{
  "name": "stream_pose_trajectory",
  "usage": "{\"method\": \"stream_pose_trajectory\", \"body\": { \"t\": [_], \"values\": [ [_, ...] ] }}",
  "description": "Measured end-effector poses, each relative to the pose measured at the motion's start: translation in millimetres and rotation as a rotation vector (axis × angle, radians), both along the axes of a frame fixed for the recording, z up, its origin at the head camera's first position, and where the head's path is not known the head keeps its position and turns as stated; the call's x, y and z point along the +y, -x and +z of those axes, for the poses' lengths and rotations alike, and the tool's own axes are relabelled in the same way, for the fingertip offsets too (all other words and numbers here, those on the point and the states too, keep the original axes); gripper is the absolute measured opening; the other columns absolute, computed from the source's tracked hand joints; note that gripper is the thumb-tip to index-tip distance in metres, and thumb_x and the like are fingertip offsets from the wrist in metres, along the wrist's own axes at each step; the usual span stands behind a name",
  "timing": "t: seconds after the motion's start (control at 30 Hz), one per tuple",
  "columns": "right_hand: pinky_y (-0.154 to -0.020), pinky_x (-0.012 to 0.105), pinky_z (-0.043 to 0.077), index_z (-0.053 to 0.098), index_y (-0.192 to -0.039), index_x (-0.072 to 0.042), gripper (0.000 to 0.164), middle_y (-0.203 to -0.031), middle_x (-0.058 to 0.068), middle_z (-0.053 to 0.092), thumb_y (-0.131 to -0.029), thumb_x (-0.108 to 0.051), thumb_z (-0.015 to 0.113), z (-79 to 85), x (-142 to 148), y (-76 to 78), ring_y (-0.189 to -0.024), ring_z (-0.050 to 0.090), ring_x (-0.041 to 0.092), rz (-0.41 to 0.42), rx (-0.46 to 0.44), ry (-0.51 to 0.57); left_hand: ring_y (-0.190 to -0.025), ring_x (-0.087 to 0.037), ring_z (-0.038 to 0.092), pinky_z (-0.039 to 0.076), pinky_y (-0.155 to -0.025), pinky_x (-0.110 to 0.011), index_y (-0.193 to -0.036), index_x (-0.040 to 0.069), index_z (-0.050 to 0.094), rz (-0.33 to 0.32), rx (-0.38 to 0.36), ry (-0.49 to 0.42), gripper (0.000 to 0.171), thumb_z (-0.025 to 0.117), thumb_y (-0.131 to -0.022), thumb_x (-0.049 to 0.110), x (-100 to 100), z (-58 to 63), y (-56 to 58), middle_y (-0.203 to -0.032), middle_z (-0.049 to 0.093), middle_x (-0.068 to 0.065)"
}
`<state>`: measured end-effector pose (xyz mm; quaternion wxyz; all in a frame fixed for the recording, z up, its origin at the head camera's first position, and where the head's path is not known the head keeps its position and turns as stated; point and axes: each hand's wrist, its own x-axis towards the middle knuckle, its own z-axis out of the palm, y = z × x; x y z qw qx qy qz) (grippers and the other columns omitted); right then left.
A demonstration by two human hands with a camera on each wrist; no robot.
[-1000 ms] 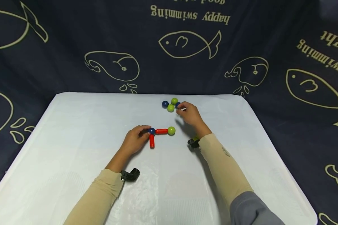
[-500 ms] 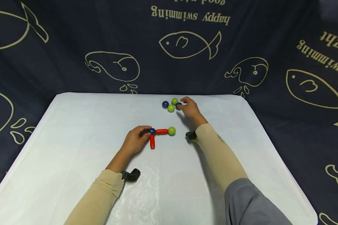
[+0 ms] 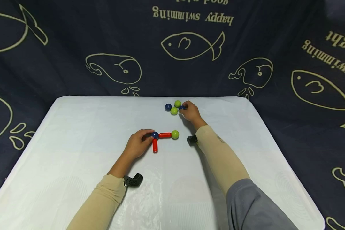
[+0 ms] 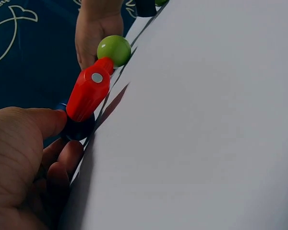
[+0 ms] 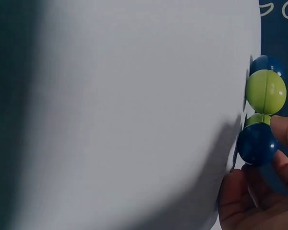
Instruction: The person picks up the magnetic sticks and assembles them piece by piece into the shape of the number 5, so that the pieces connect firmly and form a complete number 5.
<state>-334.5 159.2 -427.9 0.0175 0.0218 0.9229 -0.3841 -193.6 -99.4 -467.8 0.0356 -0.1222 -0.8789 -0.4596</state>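
Observation:
My left hand [image 3: 137, 144] pinches a dark blue ball [image 3: 155, 135] between thumb and fingers. From this ball one red rod [image 3: 164, 135] runs right to a green ball [image 3: 175, 134]. A second red rod [image 3: 155, 146] points toward the near side, its round silver end [image 4: 97, 77] facing the left wrist camera. At the far side, my right hand [image 3: 191, 113] has thumb and fingers around another dark blue ball [image 5: 257, 144]. Two green balls [image 3: 177, 103] [image 3: 174, 111] and a further blue ball [image 3: 168, 107] sit close beside it.
Everything lies on a white-covered table [image 3: 97, 121]. Behind its far edge hangs a dark curtain [image 3: 149, 73] with fish drawings. A black wrist camera [image 3: 133, 180] sticks out from the left wrist, another black camera [image 3: 192, 140] from the right.
My right hand has shifted slightly left, and its fingers have come together around the far blue ball. The left hand and the joined rods and balls have stayed in place.

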Motion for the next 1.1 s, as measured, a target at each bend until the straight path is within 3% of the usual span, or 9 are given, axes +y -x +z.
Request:
{"method": "stream_pose_trajectory", "body": {
  "t": [0.23,0.6,0.9,1.1],
  "values": [
    [-0.1,0.04,0.043,0.057,-0.122,-0.003,0.032,-0.126,0.015,0.059,-0.094,-0.016,0.067,-1.3,-1,-0.9,-0.118,0.054,0.028,0.015,0.02,-0.031,-0.091,-0.023,0.058,0.046,-0.08,-0.039,-0.126,0.011,0.068,0.0,-0.01,-0.001,0.031,0.066,-0.096,0.015,0,1.2,-1.0,-0.112,0.067,-0.009],
    [-0.095,0.041,0.045,0.057,-0.125,-0.006,0.033,-0.13,0.015,0.057,-0.097,-0.019,0.065,15.9,8,-19.3,-0.117,0.052,0.028,0.027,0.049,0.108,-0.089,-0.022,0.058,0.046,-0.078,-0.038,-0.126,0.011,0.068,-0.004,0.002,-0.002,0.031,0.067,-0.095,0.013,-1,2.3,-3.4,-0.112,0.067,-0.009],
    [-0.083,0.036,0.053,0.057,-0.123,-0.004,0.032,-0.124,0.013,0.059,-0.096,-0.017,0.066,19.6,11,-49.2,-0.102,0.061,0.024,0.039,0.05,0.305,-0.091,-0.023,0.058,0.046,-0.079,-0.039,-0.126,0.011,0.067,-0.009,0.001,-0.003,0.031,0.067,-0.096,0.013,0,2.1,-3.0,-0.113,0.067,-0.01],
    [-0.084,0.038,0.053,0.057,-0.12,-0.006,0.032,-0.12,0.011,0.059,-0.094,-0.018,0.069,19.7,9,-76.7,-0.101,0.063,0.024,0.044,0.015,0.421,-0.094,-0.023,0.06,0.048,-0.082,-0.04,-0.126,0.011,0.068,-0.003,0.002,0.004,0.031,0.067,-0.095,0.014,-1,0.2,-1.9,-0.116,0.066,-0.01]
  ]
}}
